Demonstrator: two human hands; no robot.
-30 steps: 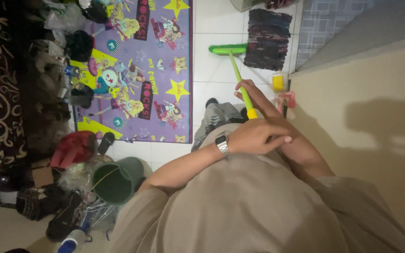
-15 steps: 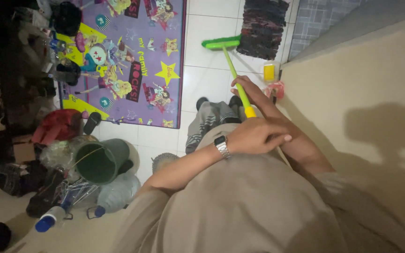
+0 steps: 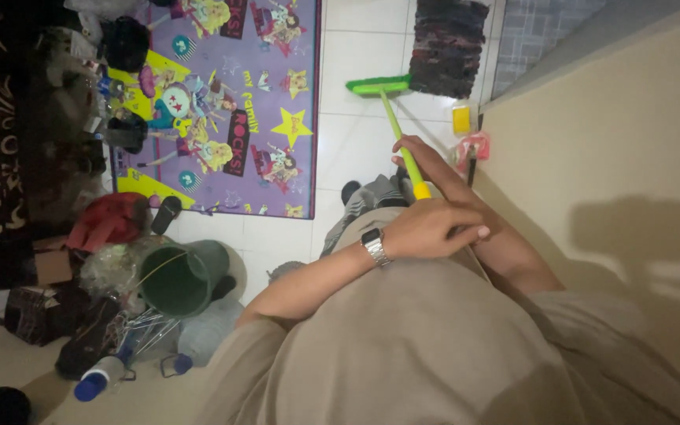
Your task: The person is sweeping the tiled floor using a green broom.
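Two hands (image 3: pixel 434 206) gripping green broom (image 3: pixel 391 110), green bucket (image 3: pixel 179 277) looks empty

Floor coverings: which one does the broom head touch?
The dark woven mat by the wall; the green broom head rests at its edge, while the purple cartoon mat lies apart, left.

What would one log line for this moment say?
left hand: gripping yellow top of green plastic broom | right hand: gripping handle lower | broom head: on white tiled floor, beside dark woven mat

Green broom (image 3: pixel 387 98) with yellow grip, purple cartoon-print mat (image 3: pixel 230 102), white tiles (image 3: pixel 356 55).
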